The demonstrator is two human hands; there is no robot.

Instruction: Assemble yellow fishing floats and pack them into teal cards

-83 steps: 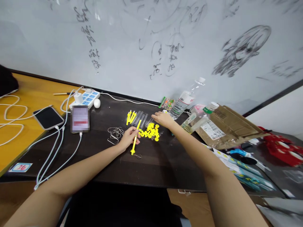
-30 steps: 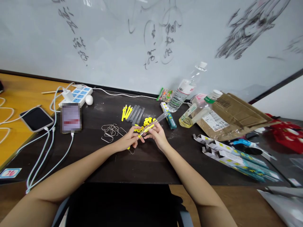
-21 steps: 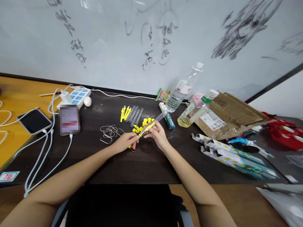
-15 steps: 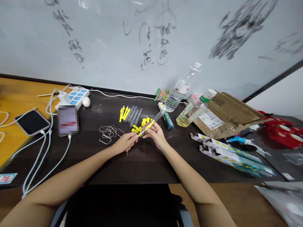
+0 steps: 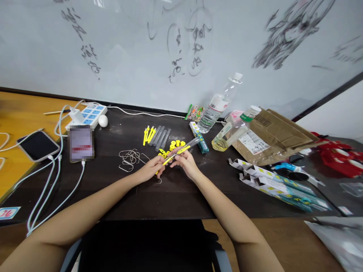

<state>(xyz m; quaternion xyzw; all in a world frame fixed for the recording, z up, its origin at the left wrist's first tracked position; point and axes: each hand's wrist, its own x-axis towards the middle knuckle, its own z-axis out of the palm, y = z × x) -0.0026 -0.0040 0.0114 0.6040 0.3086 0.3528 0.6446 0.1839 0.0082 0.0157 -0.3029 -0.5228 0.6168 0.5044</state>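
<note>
Yellow rod (image 5: pixel 167 161), partly hidden, is gripped by the left hand (image 5: pixel 152 168); right hand (image 5: pixel 186 164) clasps a clear tube (image 5: pixel 194 142).

A slim yellow rod (image 5: pixel 183 149) and a clear tube (image 5: pixel 194 142) are held aslant between the left hand (image 5: pixel 151 170) and the right hand (image 5: pixel 185 163); whether the rod is inside the tube or beside it cannot be told. Small yellow rings (image 5: pixel 177 144) are heaped on the worktop (image 5: pixel 181 202) just beyond the fingers. Farther left, more clear tubes (image 5: pixel 160 137) are laid side by side, next to yellow rods (image 5: pixel 149 135). Bent metal hooks (image 5: pixel 131 158) are tangled left of the hands. To the right, a narrow printed box (image 5: pixel 199 137) is set near a water bottle (image 5: pixel 214 110).
</note>
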